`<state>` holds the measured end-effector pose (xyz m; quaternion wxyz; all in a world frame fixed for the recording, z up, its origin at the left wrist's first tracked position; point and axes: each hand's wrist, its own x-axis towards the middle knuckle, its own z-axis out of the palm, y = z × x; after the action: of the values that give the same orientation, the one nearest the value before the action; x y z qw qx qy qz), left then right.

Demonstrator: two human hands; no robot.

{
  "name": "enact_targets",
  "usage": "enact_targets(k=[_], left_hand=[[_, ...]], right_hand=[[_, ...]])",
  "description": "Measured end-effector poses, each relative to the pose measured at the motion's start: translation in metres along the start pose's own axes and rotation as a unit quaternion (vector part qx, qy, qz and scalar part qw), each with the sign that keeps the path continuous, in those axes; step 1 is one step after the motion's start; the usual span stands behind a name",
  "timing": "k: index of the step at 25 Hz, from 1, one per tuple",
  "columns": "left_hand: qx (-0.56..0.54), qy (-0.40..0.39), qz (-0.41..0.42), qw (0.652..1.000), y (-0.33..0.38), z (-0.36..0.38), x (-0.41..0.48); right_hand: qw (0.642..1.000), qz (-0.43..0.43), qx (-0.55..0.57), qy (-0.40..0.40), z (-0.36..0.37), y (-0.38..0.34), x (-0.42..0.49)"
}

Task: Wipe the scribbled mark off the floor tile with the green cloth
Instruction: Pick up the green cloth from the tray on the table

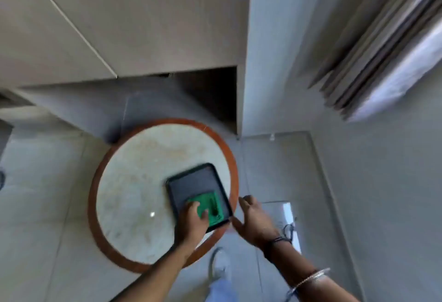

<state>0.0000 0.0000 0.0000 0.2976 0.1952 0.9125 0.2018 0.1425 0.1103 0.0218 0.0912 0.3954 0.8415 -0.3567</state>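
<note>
The left hand [192, 221] lies palm-down on the green cloth [210, 208], fingers curled over its near edge; whether it has actually gripped the cloth I cannot tell through the blur. The right hand [254, 219] hangs just beside the table's edge, spread wide and holding nothing, with a dark thread band at the wrist and a thin metal bangle [311, 277] further up the forearm.

The cloth is a flat, folded square lying in the near corner of a dark rectangular tray [191, 182] with rounded corners and a raised rim. The tray sits toward the right side of a round table [134, 182], whose pale, mottled, stone-like top is ringed by a reddish-brown band.

On the smooth grey floor tile [275, 177] to the right, near the right wrist, a dark scribbled mark [288, 228] shows beside a bright glare patch. Pleated curtains [382, 50] hang at upper right.
</note>
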Motion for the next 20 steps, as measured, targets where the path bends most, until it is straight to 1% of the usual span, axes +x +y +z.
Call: enact_targets(k=[1, 2, 4, 6, 8, 10, 12, 13, 15, 17, 18, 19, 20], left_hand=[[-0.007, 0.006, -0.048, 0.999, -0.027, 0.014, 0.021], [-0.025, 0.0, -0.091, 0.996, -0.044, 0.024, 0.036], [-0.082, 0.012, -0.157, 0.984, -0.072, 0.045, 0.062], [-0.138, 0.0, -0.189, 0.972, -0.086, 0.065, 0.074], [-0.193, 0.01, -0.225, 0.955, -0.087, 0.077, 0.081], [-0.249, 0.011, -0.274, 0.929, -0.094, 0.084, 0.093], [-0.269, -0.008, -0.316, 0.91, -0.092, 0.082, 0.101], [-0.276, -0.025, -0.325, 0.904, -0.09, 0.079, 0.102], [-0.293, -0.048, -0.314, 0.902, -0.08, 0.071, 0.098], [-0.34, -0.059, -0.286, 0.894, -0.057, 0.059, 0.081], [-0.379, -0.076, -0.263, 0.884, -0.046, 0.055, 0.071], [-0.423, -0.102, -0.234, 0.869, -0.036, 0.055, 0.059], [-0.457, -0.134, -0.207, 0.854, -0.026, 0.056, 0.047]], right_hand=[[0.999, 0.005, 0.021, -0.039, 0.041, -0.003, 0.024], [0.997, 0.022, 0.053, -0.058, 0.071, -0.011, 0.041], [0.99, 0.091, 0.072, -0.076, 0.113, -0.024, 0.074], [0.985, 0.162, 0.045, -0.04, 0.143, -0.028, 0.098], [0.976, 0.215, 0.032, 0.019, 0.158, -0.024, 0.111], [0.956, 0.279, 0.08, 0.046, 0.165, -0.02, 0.118], [0.936, 0.317, 0.148, 0.033, 0.166, -0.013, 0.124], [0.931, 0.316, 0.181, 0.012, 0.164, -0.008, 0.126], [0.925, 0.305, 0.226, -0.02, 0.154, -0.003, 0.124], [0.924, 0.291, 0.248, -0.013, 0.141, 0.005, 0.112], [0.913, 0.279, 0.297, 0.009, 0.132, 0.01, 0.102], [0.882, 0.267, 0.386, 0.032, 0.124, 0.021, 0.09], [0.831, 0.254, 0.493, 0.043, 0.114, 0.034, 0.075]])
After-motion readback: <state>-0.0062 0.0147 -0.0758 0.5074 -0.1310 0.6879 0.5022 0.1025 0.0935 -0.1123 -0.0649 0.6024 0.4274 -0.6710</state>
